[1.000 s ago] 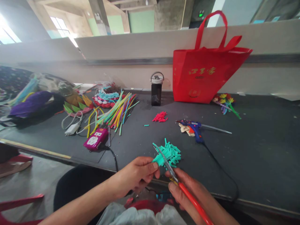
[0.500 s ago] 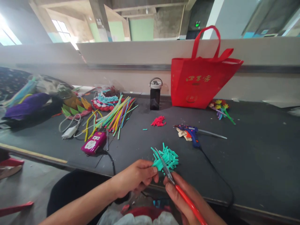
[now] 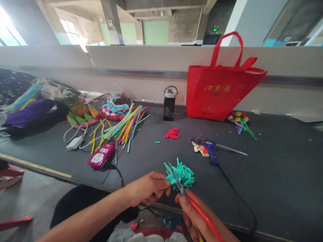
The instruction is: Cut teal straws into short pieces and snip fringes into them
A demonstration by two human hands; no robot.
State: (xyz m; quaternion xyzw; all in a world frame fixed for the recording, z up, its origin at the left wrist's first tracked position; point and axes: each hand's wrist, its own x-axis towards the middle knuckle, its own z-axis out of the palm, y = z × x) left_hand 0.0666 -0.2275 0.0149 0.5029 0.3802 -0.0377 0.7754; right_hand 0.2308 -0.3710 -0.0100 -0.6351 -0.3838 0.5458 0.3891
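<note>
My left hand [image 3: 151,188] pinches a teal strip [image 3: 171,178] between thumb and fingers at the near edge of the pile. My right hand [image 3: 194,208] is closed around a pair of scissors [image 3: 178,179] with long red handles, and a bit of yellow shows below the grip. The scissor blades point up and left, lying across the strip beside my left fingertips. Right behind them is a heap of short teal cut pieces [image 3: 186,174] on the dark table. Farther back sits a small heap of pinkish-red pieces [image 3: 172,133], with one stray teal piece [image 3: 157,142] left of it.
A blue glue gun [image 3: 209,148] lies to the right, its cord trailing forward. Behind stand a black bottle [image 3: 169,107] and a red bag [image 3: 219,94], with craft flowers [image 3: 242,122] alongside. At left are colourful long strips [image 3: 133,126] and a purple power socket [image 3: 101,156].
The scissor blades look slightly more closed over the strip. My right hand has shifted a little, and yellow now shows beneath it. The whole view has moved slightly.
</note>
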